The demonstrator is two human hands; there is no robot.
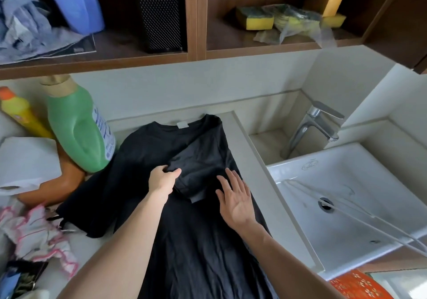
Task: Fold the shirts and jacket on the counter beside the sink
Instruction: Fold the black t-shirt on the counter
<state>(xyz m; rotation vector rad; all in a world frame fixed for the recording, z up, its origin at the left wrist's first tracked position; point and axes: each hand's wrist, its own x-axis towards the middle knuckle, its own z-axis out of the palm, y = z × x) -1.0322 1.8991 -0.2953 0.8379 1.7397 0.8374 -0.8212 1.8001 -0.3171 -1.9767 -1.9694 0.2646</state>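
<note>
Head view: a black T-shirt (184,241) lies flat on the surface (258,171) just left of the white sink (369,171). Its collar, with a white label (183,124), points away from the person, and its hem runs off the near edge of the picture. The shirt's long axis therefore goes from far to near, roughly parallel to the sink's rim.

The sink-side sleeve (196,171) is already turned inward and lies across the chest. The left grip (164,178) grasps that folded sleeve at its inner corner, thumb and fingers pinching the cloth. The right grip (235,197) is released, its fingers straight and spread over the shirt's sink-side edge. Whether it presses the cloth or hangs just above it cannot be told.

The other sleeve (87,206) is spread out to the left, its tip close to a pink-trimmed cloth (41,234) and below a green detergent bottle (78,132). A yellow bottle (20,113) and a paper roll (25,160) stand further left.

One side looks folded and the other not yet. The unfolded sleeve lies to the left of both grips, across the shirt's long axis, and the left grip is clearly the nearer one. It would probably have to let go of the folded sleeve first. The right grip, on the folded side, seems well placed to hold that fold flat.
</note>
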